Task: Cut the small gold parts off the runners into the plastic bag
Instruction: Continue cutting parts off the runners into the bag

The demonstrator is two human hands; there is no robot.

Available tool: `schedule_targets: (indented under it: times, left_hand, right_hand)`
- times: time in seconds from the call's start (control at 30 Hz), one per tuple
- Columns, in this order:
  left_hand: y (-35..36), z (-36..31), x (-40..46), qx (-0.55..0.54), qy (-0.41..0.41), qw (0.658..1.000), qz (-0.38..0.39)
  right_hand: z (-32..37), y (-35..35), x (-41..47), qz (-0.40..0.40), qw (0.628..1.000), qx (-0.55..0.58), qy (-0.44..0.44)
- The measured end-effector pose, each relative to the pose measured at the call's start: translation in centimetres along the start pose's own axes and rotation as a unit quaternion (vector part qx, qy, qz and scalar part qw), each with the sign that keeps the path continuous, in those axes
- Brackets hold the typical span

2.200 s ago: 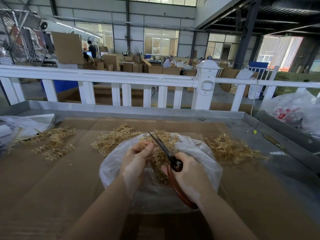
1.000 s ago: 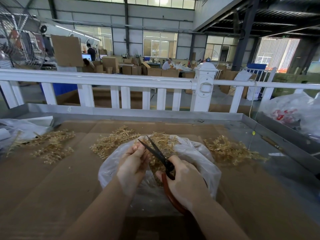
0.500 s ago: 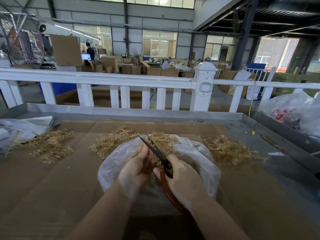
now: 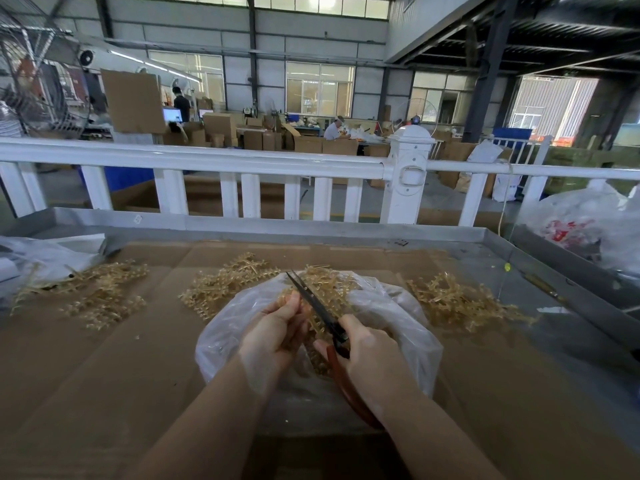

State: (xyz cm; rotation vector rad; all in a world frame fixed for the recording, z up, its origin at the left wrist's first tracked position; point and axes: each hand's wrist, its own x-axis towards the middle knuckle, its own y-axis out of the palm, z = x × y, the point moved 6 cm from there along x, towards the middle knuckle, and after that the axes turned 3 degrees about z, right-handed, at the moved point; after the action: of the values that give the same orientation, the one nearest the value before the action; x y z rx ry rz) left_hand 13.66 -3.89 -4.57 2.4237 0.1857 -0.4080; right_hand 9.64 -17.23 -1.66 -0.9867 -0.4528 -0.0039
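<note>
A clear plastic bag (image 4: 408,327) lies open on the cardboard in front of me, with small gold parts inside it. Over its mouth my left hand (image 4: 273,336) pinches a gold runner (image 4: 313,323) that is mostly hidden by my fingers. My right hand (image 4: 372,358) grips scissors (image 4: 317,304) with red-brown handles; the dark blades point up and away, nearly closed, right beside my left fingertips. Piles of gold runners lie around the bag: one at the left (image 4: 100,289), one behind the bag (image 4: 228,282), one at the right (image 4: 457,299).
Cardboard (image 4: 104,375) covers a metal-rimmed table (image 4: 311,230). A white fence (image 4: 221,161) stands behind it. Crumpled plastic lies at the far left (image 4: 45,254), and a big white bag (image 4: 588,226) at the right. People work among cartons in the hall beyond.
The scissor blades, spread a second ago, have come nearly together beside my left fingertips. My left hand has turned the runner slightly; both hands stay over the bag.
</note>
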Motion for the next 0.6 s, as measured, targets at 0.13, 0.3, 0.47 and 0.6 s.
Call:
schedule_targets:
  times: [0.13,0.3,0.47,0.6]
  left_hand:
    - [-0.01,-0.32,0.08,0.028,0.021,0.999,0.006]
    - [0.15,-0.82,0.07,0.093,0.054,0.994,0.034]
    - [0.50,-0.98,0.12,0.103,0.047,0.992,0.056]
    - [0.53,-0.77,0.25,0.100,0.035,0.993,0.061]
  right_hand:
    - [-0.30,-0.11,-0.07,0.005,1.000,-0.001,0.011]
    - [0.12,-0.52,-0.13,-0.005,1.000,0.016,0.010]
    - [0.26,-0.54,-0.11,0.001,0.999,0.045,0.024]
    - [0.11,-0.43,0.01,0.015,0.998,0.053,0.038]
